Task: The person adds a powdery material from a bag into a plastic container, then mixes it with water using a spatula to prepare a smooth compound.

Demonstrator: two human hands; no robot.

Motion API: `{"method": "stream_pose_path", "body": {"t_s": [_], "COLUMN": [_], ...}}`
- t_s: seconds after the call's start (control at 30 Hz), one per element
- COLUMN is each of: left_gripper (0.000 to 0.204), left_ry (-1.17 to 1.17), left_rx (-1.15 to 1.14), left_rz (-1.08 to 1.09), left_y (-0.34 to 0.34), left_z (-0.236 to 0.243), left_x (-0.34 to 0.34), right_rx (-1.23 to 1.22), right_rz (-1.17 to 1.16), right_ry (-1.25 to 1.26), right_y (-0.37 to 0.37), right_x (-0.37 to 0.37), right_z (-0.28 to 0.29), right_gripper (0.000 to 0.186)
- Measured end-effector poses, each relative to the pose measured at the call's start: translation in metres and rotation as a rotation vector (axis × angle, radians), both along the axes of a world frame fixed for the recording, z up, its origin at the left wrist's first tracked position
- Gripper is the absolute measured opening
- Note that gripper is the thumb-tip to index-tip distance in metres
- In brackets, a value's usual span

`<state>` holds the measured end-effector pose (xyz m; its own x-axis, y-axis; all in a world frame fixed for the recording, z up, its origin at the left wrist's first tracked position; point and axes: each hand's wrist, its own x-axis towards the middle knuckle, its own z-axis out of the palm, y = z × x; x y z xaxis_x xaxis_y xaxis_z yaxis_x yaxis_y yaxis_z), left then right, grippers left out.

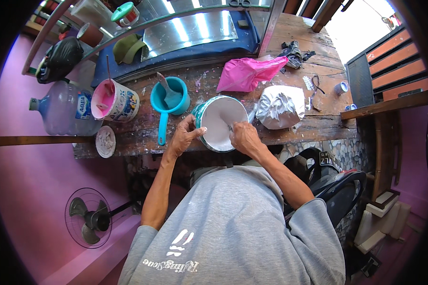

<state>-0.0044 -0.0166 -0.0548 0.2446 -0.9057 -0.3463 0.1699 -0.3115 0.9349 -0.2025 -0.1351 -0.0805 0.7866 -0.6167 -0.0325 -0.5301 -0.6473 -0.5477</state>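
Note:
A round bucket (210,102) with a green patterned outside and whitish paste (216,124) inside tilts toward me at the table's front edge. My left hand (183,137) grips its left side, the thumb near the rim. My right hand (246,139) is closed at the bucket's right inner side, by the paste; what it holds is mostly hidden. Left of the bucket is a teal dipper (179,107) with a flat-bladed tool (169,95) standing in it. A crumpled white plastic bag (281,107) lies to the right, with a bright pink plastic bag (242,76) behind.
On the wooden table (314,128), a white bucket with pink contents (123,105), a large water jug (64,107) and a paste-covered lid (105,142) sit at left. A glass case (190,35) stands behind. A fan (88,218) is low left, a motorcycle (335,185) right.

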Motion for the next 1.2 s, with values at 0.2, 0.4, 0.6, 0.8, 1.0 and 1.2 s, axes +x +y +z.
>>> {"method": "stream_pose_path", "body": {"t_s": [0.2,0.4,0.6,0.8,1.0,1.2], "left_gripper": [0.022,0.022,0.023,0.023,0.021,0.022], "left_ry": [0.0,0.02,0.032,0.072,0.017,0.053], "left_rx": [-0.008,0.034,-0.023,0.006,-0.032,-0.029], "left_rz": [-0.025,-0.017,0.023,-0.02,-0.022,-0.003], "left_y": [-0.003,0.005,-0.001,-0.001,0.005,0.005], "left_z": [0.004,-0.002,0.01,0.019,-0.001,-0.006], "left_x": [-0.001,0.004,-0.007,-0.009,-0.004,-0.004], "right_rx": [0.224,0.177,0.097,0.087,0.227,0.092], "right_rz": [0.018,-0.109,-0.02,-0.12,-0.031,-0.083], "right_ry": [-0.278,-0.089,-0.112,-0.123,-0.292,-0.065], "right_y": [0.006,-0.006,0.004,-0.006,-0.006,-0.002], "right_x": [0.014,0.004,0.003,-0.001,0.003,-0.003], "right_z": [0.002,0.012,0.01,0.015,0.021,0.003], "right_gripper": [0.019,0.02,0.018,0.02,0.021,0.021]}}
